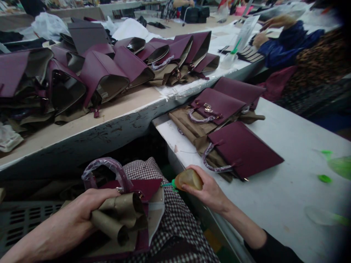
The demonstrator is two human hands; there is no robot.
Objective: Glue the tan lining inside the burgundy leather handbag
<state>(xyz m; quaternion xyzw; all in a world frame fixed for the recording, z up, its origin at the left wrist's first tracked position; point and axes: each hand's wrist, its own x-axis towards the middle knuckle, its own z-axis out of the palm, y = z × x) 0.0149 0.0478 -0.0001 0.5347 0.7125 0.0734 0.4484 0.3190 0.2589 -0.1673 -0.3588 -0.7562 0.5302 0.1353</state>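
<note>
My left hand (82, 212) is closed around an unfinished burgundy handbag (148, 188) lying on my lap, its olive lining (117, 215) bunched out beside my fingers. The bag's handle (109, 166), wrapped in clear plastic, arches above that hand. One side of the bag lies spread, with pale inner panels showing. In my right hand (204, 188) is a squeeze bottle (189, 179) of amber liquid, tipped sideways. Its thin green nozzle points left and meets or nearly meets the bag's edge; I cannot tell which.
Several burgundy bags (104, 73) crowd the long bench on the left. More bag pieces (244, 149) lie on the white table (274, 204) at right, near blurred green-capped bottles (325, 178). A plastic crate (27, 219) sits lower left. Another person's blue sleeve (287, 42) reaches over the far bench.
</note>
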